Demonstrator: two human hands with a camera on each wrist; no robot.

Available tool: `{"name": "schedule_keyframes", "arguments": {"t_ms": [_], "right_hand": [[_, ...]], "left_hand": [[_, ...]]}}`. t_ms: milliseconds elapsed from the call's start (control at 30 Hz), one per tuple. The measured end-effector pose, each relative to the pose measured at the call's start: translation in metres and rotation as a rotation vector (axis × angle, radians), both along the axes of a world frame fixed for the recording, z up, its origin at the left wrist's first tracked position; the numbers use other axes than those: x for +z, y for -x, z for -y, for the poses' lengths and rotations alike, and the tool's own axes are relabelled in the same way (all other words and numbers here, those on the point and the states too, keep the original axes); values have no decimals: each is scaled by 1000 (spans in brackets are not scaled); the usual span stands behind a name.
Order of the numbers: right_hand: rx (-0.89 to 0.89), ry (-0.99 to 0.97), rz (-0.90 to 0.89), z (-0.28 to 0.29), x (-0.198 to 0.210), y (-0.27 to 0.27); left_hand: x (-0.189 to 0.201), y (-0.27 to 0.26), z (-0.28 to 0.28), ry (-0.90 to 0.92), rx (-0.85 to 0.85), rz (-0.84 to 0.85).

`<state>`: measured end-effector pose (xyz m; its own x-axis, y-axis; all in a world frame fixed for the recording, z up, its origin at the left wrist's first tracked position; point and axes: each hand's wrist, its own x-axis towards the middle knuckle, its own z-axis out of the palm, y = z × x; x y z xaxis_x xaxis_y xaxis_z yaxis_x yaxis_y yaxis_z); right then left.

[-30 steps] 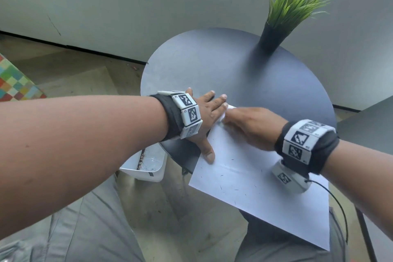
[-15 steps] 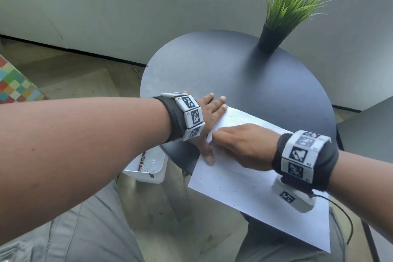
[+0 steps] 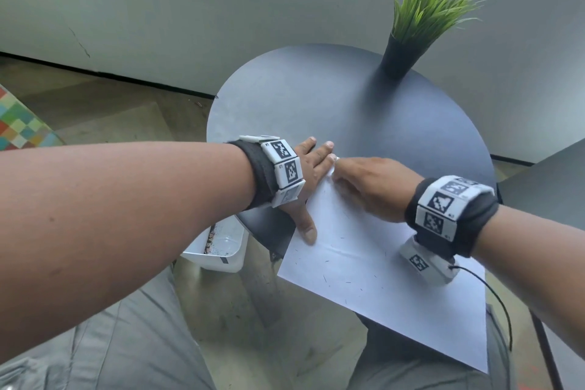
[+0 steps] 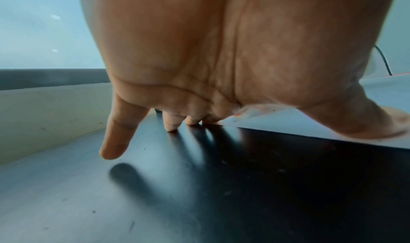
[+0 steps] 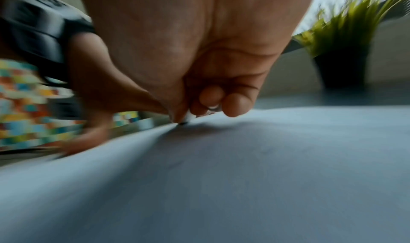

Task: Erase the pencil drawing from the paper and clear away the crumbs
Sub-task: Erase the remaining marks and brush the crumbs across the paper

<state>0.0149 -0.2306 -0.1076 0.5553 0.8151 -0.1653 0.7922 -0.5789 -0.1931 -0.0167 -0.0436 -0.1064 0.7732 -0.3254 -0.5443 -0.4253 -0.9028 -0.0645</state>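
A white sheet of paper (image 3: 380, 282) lies over the near edge of the round dark table (image 3: 316, 98), dotted with small dark eraser crumbs (image 3: 326, 279). My left hand (image 3: 311, 174) lies flat with straight fingers, thumb (image 3: 308, 229) pressing the paper's left edge. In the left wrist view my left hand (image 4: 199, 120) has its fingertips on the table by the paper (image 4: 332, 129). My right hand (image 3: 364, 184) is at the paper's far corner, pinching a small white eraser (image 3: 337, 159). In the blurred right wrist view the eraser (image 5: 188, 118) shows between the right hand's curled fingers (image 5: 221, 97) and presses on the paper.
A black pot with green grass (image 3: 411, 25) stands at the table's far right. A white bin (image 3: 218, 247) sits on the floor under the table's left side. Another dark surface (image 3: 554, 180) is at the right. My grey trouser legs are below.
My right hand pulled back toward me over the paper half a second ago, and is now up at the far corner again. The left hand stays pressed in place.
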Motion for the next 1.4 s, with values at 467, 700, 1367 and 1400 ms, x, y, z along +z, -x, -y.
{"name": "schedule_keyframes", "arguments": {"t_ms": [467,700,1367,1400], "right_hand": [[78,135,-115,-2,5,29],[-269,15,-113,4,-4,-1],[186,150,-95,-1,-3,43],[138,157,-91,0,0,35]], "left_hand": [[1,1,-2,34,-3,-17],[4,3,-1,93,-6,0],[19,14,6,3,-4,-65],[21,14,7,17,-5,-56]]}}
